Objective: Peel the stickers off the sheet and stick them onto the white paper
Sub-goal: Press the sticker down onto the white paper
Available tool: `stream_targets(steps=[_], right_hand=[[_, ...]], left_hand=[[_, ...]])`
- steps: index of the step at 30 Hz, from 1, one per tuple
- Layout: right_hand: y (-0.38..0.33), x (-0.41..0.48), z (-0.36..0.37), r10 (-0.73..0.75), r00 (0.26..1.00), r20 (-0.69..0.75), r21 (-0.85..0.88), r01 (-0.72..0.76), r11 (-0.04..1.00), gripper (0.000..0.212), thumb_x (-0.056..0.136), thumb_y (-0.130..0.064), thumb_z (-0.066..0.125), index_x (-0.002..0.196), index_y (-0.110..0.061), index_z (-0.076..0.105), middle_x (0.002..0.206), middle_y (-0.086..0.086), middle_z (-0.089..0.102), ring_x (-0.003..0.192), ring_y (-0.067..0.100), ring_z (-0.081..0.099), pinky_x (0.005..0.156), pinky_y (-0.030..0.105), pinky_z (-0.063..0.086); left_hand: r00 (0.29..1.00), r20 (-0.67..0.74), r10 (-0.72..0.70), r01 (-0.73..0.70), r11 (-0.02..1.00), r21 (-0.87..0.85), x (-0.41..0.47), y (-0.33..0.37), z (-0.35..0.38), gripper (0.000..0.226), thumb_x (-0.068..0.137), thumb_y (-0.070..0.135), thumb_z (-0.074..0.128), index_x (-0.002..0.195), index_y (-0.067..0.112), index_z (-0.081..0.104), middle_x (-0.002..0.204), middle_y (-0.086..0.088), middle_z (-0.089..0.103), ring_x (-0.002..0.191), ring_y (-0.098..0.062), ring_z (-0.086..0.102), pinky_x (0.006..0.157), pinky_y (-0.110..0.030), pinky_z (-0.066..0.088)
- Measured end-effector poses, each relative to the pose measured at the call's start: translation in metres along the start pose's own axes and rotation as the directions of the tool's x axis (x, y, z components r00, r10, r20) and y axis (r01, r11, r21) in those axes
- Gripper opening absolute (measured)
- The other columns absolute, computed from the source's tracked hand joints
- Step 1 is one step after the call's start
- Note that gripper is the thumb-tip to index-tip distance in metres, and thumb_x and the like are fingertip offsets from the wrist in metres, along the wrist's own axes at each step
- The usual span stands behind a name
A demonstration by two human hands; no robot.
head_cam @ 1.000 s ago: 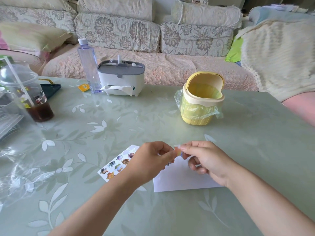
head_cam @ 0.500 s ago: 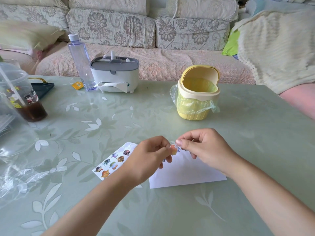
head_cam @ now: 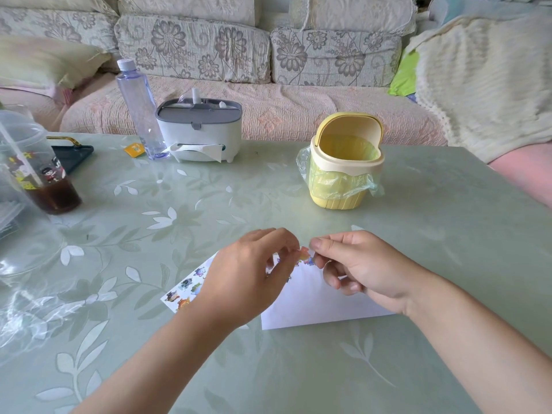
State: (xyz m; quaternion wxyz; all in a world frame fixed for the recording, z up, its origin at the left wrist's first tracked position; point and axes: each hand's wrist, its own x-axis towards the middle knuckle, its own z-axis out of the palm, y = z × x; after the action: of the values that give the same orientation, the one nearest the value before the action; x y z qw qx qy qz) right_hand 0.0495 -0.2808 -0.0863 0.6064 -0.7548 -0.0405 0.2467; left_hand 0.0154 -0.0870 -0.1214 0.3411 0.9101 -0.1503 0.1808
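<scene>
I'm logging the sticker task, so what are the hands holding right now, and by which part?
Both hands pinch a small orange sticker above the white paper: left hand at its left edge, right hand at its right edge.

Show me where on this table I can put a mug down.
Bare green tabletop lies right of the yellow lidded bin, out to the edge, and in the middle between the grey-lidded white tissue box, the bin and the white paper. Crowded: the left side, with the plastic cup of dark drink and crinkled clear plastic film.
</scene>
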Motion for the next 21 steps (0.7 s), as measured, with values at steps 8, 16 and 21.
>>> stream_targets(steps=[8,16,21], right_hand=[[-0.001,0.000,0.010,-0.097,0.993,-0.067,0.038,0.100,0.994,0.030,0.098,-0.026,0.062,0.070,-0.021,0.069,0.072,-0.001,0.056,0.050,0.014,0.044,0.041,0.018,0.028],[0.000,0.004,0.017,-0.234,0.937,-0.259,-0.145,0.201,0.969,0.018,0.095,-0.031,0.067,0.086,-0.017,0.074,0.056,-0.010,0.053,0.050,0.012,0.045,0.050,0.015,0.038],[0.001,0.003,0.020,-0.291,0.926,-0.240,-0.209,0.243,0.947,0.019,0.097,-0.030,0.064,0.085,-0.021,0.076,0.053,-0.003,0.049,0.050,0.012,0.044,0.050,0.014,0.037]], left_hand=[[0.863,0.112,-0.493,0.482,0.736,-0.476,0.006,0.017,0.005,0.016,0.089,0.037,0.072,0.099,0.027,0.065,0.067,0.011,0.070,0.050,-0.006,0.060,0.060,-0.032,0.054],[0.881,-0.006,-0.472,0.405,0.762,-0.505,0.005,0.022,-0.002,0.012,0.093,0.025,0.067,0.080,0.024,0.067,0.077,0.011,0.073,0.054,-0.013,0.063,0.064,-0.038,0.055],[0.886,0.106,-0.451,0.432,0.721,-0.541,0.006,0.018,0.000,0.010,0.091,0.031,0.071,0.083,0.025,0.075,0.080,0.014,0.075,0.055,-0.012,0.065,0.061,-0.030,0.053]])
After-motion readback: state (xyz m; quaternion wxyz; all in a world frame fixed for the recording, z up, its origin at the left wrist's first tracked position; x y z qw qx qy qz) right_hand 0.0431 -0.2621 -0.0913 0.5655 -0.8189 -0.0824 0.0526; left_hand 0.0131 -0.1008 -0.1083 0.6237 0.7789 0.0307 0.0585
